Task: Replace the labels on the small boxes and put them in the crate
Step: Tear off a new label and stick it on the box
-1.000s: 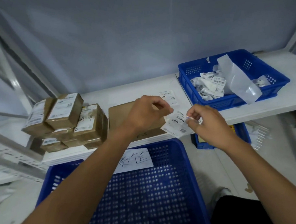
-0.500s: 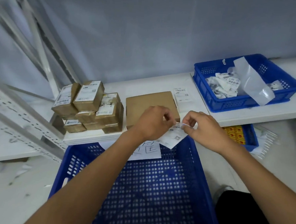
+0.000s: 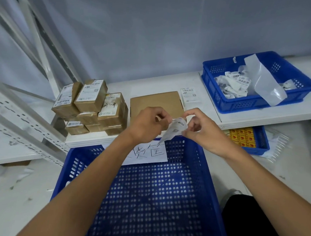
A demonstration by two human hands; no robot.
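**Label (image 3: 176,130) pinched between both hands over the crate's far rim**

The label, a small white printed sheet with barcode marks, hangs curled and tilted just above the far edge of the large blue crate (image 3: 163,210). The left hand (image 3: 148,125) grips its left side with curled fingers. The right hand (image 3: 203,133) pinches its top and right side between thumb and fingertips. The sheet may be part-peeled from a backing, but the blur makes that hard to tell.

A white paper sign (image 3: 148,152) with handwritten characters lies against the crate's far wall, partly under the left forearm.

On the white shelf (image 3: 153,82) behind the crate:
- The small boxes (image 3: 91,104), brown with white labels, are stacked near the left end.
- A flat brown carton (image 3: 157,102) lies at the front edge, just behind the hands.
- A loose label sheet (image 3: 190,95) lies just right of the carton.
- A blue basket (image 3: 225,104) holding crumpled labels and a glossy backing strip (image 3: 264,83) stands towards the right end.

Below the shelf's right part, a smaller blue bin (image 3: 262,142) holds yellow-and-red packs.
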